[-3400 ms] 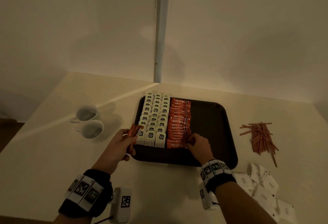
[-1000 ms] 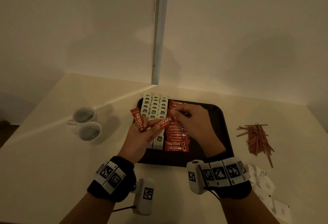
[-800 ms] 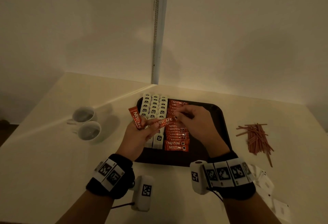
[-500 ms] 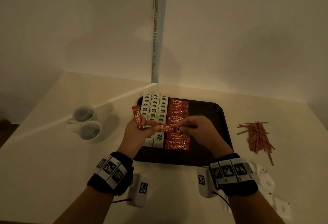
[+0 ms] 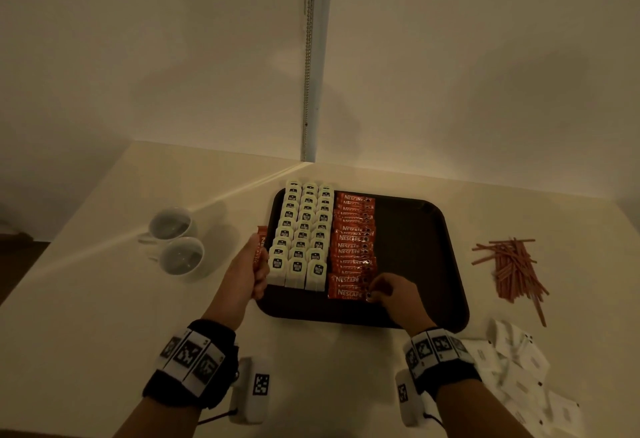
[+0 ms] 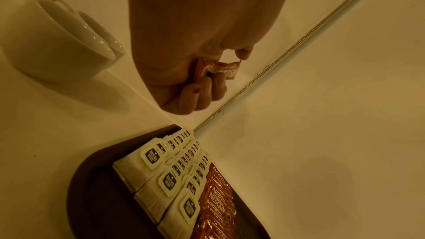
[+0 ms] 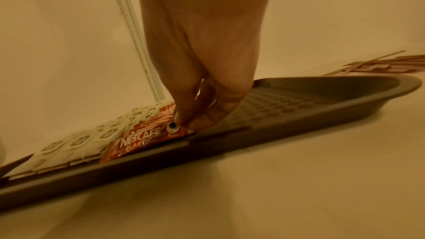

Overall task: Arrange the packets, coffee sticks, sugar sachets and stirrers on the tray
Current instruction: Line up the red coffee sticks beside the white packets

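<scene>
The right hand (image 5: 393, 295) is low over the near edge of the tray (image 5: 415, 229), its fingers (image 7: 184, 114) pinched together on the right end of the nearest coffee stick (image 7: 138, 143). That stick lies flat, its long axis running left to right, stretching away to the left of the fingers. It is the front piece of a red column of coffee sticks (image 5: 353, 240) that runs away from the fingers toward the far rim.

The left hand (image 5: 247, 271) is at the tray's left edge, level with the front of the rows. Its fingers (image 6: 197, 94) are curled round a spare stick (image 6: 220, 72), held upright with its top poking out above the fist. Placing this one looks like the next move, and the right hand is nearer the column's front.

Just right of the left hand, three columns of white packets (image 5: 304, 236) fill the tray's left side, touching the coffee column.

Right of the right hand the tray floor is bare. Beyond its right rim, on the counter (image 5: 104, 316), lie the stirrers (image 5: 512, 267) in a loose heap; the sugar sachets (image 5: 512, 375) lie nearer, beside the right wrist. Neither is on the tray yet.
</scene>
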Motion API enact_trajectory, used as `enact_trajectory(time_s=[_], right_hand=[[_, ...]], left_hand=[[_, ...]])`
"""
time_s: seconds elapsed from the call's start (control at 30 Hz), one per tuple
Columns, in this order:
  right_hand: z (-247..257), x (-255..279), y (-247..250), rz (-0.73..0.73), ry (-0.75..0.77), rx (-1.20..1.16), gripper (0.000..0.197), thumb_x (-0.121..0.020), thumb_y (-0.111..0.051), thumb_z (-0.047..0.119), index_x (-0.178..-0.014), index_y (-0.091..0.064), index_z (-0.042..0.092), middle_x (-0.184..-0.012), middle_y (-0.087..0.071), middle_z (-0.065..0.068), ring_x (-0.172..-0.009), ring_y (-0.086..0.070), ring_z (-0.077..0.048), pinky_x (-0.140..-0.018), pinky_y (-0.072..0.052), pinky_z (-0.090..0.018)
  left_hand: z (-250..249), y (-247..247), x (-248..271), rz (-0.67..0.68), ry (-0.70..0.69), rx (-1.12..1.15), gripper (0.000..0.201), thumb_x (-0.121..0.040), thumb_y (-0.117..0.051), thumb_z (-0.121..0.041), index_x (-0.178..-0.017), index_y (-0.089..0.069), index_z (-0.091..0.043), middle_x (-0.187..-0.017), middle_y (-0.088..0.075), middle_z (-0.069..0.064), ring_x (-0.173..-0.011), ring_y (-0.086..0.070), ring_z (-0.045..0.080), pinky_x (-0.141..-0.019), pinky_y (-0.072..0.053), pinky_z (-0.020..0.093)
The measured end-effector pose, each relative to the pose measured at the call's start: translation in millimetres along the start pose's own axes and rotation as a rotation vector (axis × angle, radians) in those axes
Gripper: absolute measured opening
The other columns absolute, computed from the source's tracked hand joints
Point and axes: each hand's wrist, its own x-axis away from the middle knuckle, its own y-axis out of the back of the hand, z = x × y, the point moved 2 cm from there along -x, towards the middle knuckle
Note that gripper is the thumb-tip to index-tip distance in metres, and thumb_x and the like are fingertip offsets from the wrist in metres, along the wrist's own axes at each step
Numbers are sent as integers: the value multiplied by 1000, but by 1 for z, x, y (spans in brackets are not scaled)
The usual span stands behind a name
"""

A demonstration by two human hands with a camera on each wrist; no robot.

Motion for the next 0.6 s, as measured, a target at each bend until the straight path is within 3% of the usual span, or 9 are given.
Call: enact_trajectory(time_s=[0.13,0.3,0.4,0.53,0.6], right_hand=[[-2,-3,-3,-65,-6,12,10,-85,-63,5,-90,-64,14,-95,-59,6,-89,-53,-6,-72,-39,-11],[-2,-4,-7,-86,-33,21,10,-85,-64,6,-94,-64,11,-100,-61,1,-92,-53,-8,-82,-42,-20],[-3,-4,-8,-89,-52,34,10,-86,-63,8,-93,-61,15,-98,-58,3,-92,-55,-9,-79,-42,-19],[-3,-3,-9,-75,-76,51,10,-87,-62,9,-92,-58,16,-99,-58,0,-87,-53,-8,-67,-39,-12],[-3,-3,-9,-75,-68,49,10,-87,-62,9,-91,-57,16,-99,-59,0,-87,-53,-8,-69,-39,-14]], left_hand=[[2,4,-2,-31,12,17,42,-101,-27,-41,-70,-45,-18,-47,-31,-7,-41,-25,9,-45,-22,24],[3,4,-4,-48,67,31,29,-95,-30,-19,-70,-43,-15,-48,-31,-5,-41,-25,9,-42,-22,22],[4,2,-5,-14,30,-86,22,-94,-31,-6,-84,-51,-9,-60,-40,2,-51,-35,12,-47,-30,24],[4,1,-5,69,-119,-279,17,-94,-53,-5,-105,-63,-13,-85,-63,4,-64,-60,13,-58,-47,19],[2,0,-4,79,-154,-261,22,-89,-61,-1,-107,-64,-13,-94,-68,2,-72,-69,15,-66,-54,19]])
